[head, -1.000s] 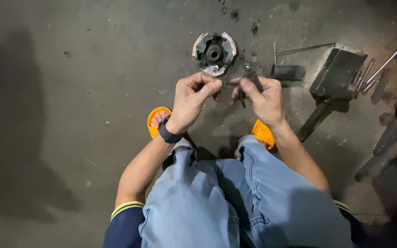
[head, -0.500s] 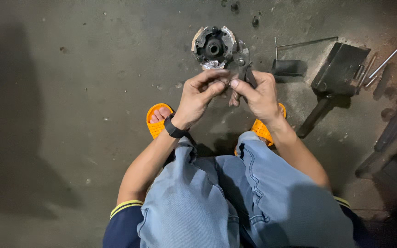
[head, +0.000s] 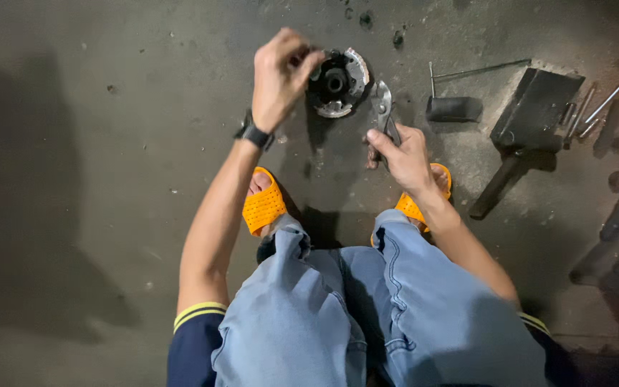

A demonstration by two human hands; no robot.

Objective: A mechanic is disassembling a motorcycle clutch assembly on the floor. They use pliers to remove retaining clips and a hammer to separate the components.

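**Round metal part worked on a gritty floor, pliers at the ready**

Nearest the camera are knees in soft, faded blue denim, and beyond them two orange perforated rubber sandals planted on the floor, which is rough, dark, stained concrete.

The right hand, at about 1 o'clock from the knees, is closed around a pair of steel pliers, whose tips point up toward 12 o'clock. A risk, as a judgement: the pliers are gripped low and loosely, so they could slip and nick the fingers or scrape the part.

The left hand, with a dark wristband, is farther out at 12 o'clock, fingers pinched together on the rim of the round metal part. That part lies flat on the floor: a dark disc with a central hub and bright, jagged silver edges. Those edges could cut a fingertip, and any small piece let go here could roll away and be lost in the grime.

Farthest, at 2 o'clock, lie a dark wedge-shaped metal block, a small dark cylinder and thin steel rods.
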